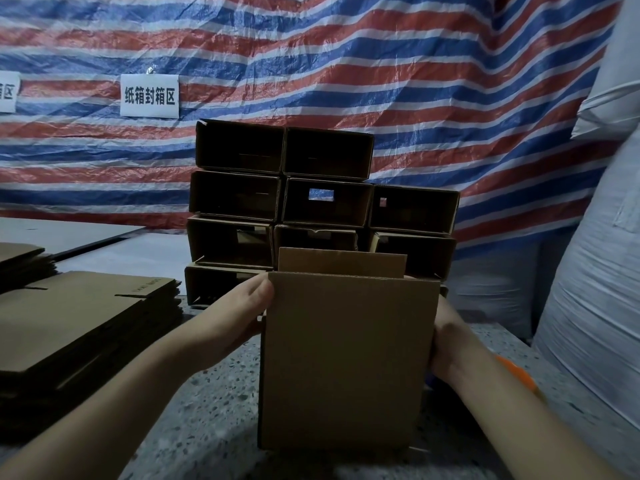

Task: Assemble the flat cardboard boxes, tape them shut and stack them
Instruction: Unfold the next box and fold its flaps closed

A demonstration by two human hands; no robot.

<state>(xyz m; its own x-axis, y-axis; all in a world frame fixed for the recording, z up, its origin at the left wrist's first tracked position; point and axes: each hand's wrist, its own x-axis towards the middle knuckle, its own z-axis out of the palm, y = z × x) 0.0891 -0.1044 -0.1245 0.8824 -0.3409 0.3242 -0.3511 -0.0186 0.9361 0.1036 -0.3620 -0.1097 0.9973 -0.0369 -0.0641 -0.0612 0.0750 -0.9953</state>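
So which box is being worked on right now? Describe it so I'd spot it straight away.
Start at the striped tarp on the back wall and drop to the stack of boxes before it. Just in front stands the held box, gripped by the left hand and right hand; unlike the stacked ones showing dark openings, it shows a plain panel.

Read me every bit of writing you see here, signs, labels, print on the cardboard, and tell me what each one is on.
"纸箱封箱区": white paper sign on the striped tarp.
"…区": second white sign at the left edge of the picture, cut off; only the last character reads fully.
Small dark print on the top sheet of the flat cardboard stack, near its far edge: too small to read.
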